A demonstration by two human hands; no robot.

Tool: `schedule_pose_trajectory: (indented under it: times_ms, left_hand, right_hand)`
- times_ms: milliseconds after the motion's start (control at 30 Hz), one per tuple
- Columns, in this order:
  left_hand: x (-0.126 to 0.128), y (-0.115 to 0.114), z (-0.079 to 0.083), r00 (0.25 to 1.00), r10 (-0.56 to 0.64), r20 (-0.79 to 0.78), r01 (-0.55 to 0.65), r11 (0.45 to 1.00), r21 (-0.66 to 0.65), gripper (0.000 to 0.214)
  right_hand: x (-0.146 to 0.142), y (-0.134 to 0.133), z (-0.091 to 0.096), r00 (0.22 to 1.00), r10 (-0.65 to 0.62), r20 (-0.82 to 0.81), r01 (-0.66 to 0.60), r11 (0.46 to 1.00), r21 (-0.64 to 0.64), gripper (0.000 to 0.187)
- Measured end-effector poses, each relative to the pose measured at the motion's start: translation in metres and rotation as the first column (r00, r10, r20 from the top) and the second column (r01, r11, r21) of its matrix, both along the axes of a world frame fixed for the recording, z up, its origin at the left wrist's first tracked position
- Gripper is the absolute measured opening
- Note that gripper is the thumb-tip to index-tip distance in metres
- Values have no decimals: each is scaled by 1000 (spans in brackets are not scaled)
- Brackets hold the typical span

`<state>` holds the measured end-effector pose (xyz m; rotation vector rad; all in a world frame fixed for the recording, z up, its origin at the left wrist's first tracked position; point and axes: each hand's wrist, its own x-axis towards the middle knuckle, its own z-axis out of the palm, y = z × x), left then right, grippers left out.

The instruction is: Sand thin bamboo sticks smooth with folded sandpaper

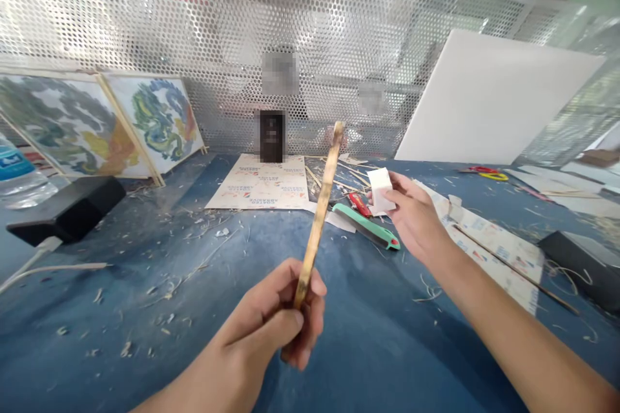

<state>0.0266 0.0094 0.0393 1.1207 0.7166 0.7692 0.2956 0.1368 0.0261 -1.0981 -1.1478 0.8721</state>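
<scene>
My left hand is closed around the lower end of a thin bamboo strip, which points up and away over the blue table. My right hand is stretched forward and pinches a small white block between thumb and fingers. Just below the right hand lie a green utility knife and a small red tool.
Dragon paintings lean on the perforated metal wall at left. A white board leans at right. A printed sheet, black boxes, a water bottle, scissors, long sticks and shavings lie around.
</scene>
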Motion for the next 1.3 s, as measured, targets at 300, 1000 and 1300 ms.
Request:
schedule_pose_trajectory:
  times_ms: [300,1000,1300]
  left_hand:
    - [8,-4,0,990,115,82,-103,985,-142,18]
    - [2,3,-1,942,334,37,-324,931,-166,13]
    - [6,-1,1,973,187,133,-140,943,-302,16]
  right_hand:
    - [-35,-62,23,797,593,-113,-595,804,22,13]
    - [-41,-74,23,658,747,-96,-753,655,-64,39]
    - [-44,-78,23,816,533,223,-513,846,-144,34]
